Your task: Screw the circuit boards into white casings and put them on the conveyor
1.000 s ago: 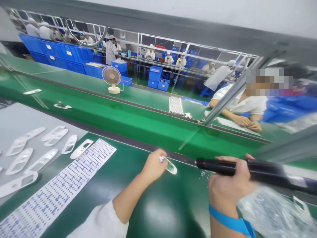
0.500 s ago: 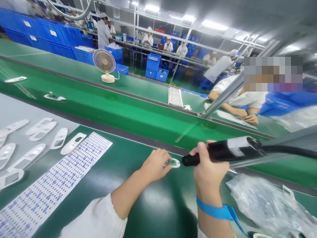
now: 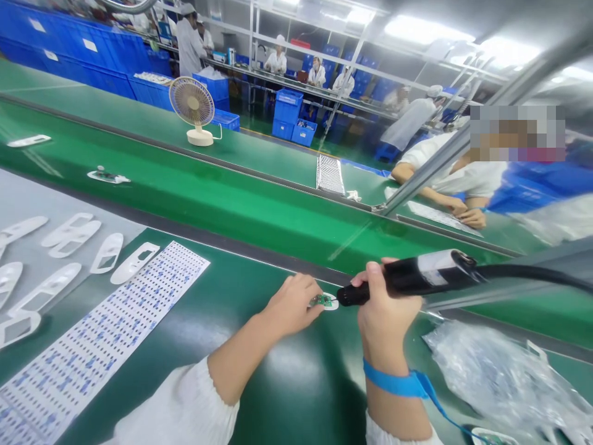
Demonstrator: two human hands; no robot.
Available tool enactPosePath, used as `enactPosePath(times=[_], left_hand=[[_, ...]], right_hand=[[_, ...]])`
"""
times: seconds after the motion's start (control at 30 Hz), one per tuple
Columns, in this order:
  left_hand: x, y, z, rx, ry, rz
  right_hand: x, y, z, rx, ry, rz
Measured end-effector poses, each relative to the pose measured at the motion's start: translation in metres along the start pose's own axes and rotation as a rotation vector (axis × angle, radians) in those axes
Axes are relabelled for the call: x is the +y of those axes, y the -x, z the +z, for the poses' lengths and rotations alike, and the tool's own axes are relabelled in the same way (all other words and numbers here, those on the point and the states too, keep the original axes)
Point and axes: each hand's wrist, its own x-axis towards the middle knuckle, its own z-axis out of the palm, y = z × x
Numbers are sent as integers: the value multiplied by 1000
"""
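My left hand [image 3: 295, 304] is closed on a small white plastic housing [image 3: 332, 304] with a green circuit board [image 3: 323, 300] in it, low over the green bench. The fingers hide most of that housing. My right hand [image 3: 386, 315], with a blue strap around its wrist, grips a black electric screwdriver [image 3: 410, 276] held nearly level. The screwdriver's thin bit points left and reaches the right part of the circuit board; whether it sits on a screw is too small to tell.
Several white housings [image 3: 76, 238] and a printed sheet [image 3: 106, 334] lie at left. A clear plastic bag [image 3: 500, 371] is at right. Beyond runs a green conveyor [image 3: 231, 213] carrying a housing with a board [image 3: 107, 177]. A fan [image 3: 191, 105] and a co-worker [image 3: 456, 179] are across it.
The screwdriver has come slightly left, its bit now over the board. My left hand keeps its hold on the housing. The camera view has shifted a little.
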Motion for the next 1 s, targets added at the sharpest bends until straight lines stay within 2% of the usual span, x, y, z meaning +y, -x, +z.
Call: enactPosePath(times=[0.53,1.0], left_hand=[[4,-1,0,-5,-17,1],[0,-1,4,16,-6,14]], right_hand=[[2,-1,-1,-137,-13,-4],[1,-2,-2,-86,-42,24]])
